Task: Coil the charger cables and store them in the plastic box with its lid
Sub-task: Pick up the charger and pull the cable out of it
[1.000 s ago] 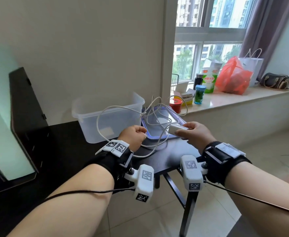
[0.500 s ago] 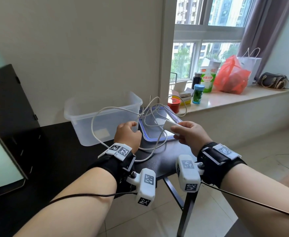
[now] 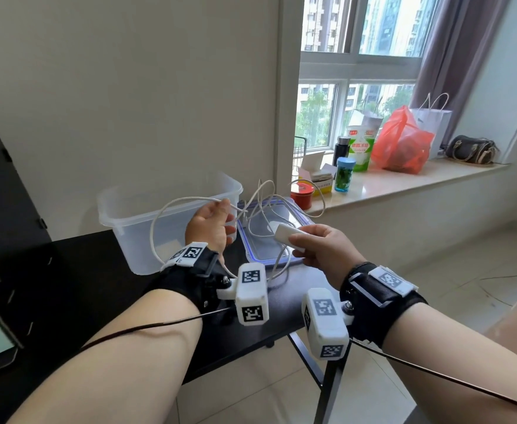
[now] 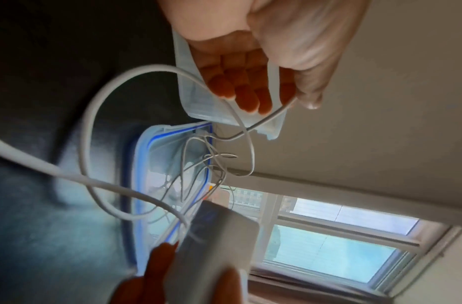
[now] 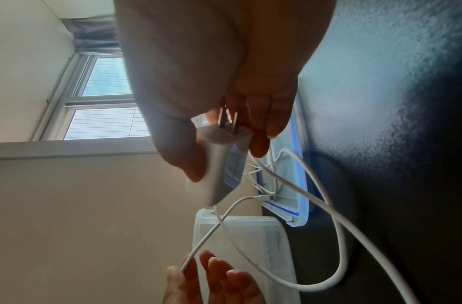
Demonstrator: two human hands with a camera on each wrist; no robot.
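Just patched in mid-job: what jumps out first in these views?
The white cable loops in the air between both hands over the black table: the left hand pinches it in front of the clear plastic box, and the right hand holds the white charger brick. More cable lies tangled on the blue-rimmed lid, which sits flat right of the box.

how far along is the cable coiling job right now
Early. Nothing looks stored yet: no cables are visible inside the plastic box, and its lid lies beside it on the table under loose cables. In hand: the right hand grips the white charger plug, and the left hand pinches its cable, drawn into one wide loop. Left: finish coiling, do the other cables, box them, fit the lid.
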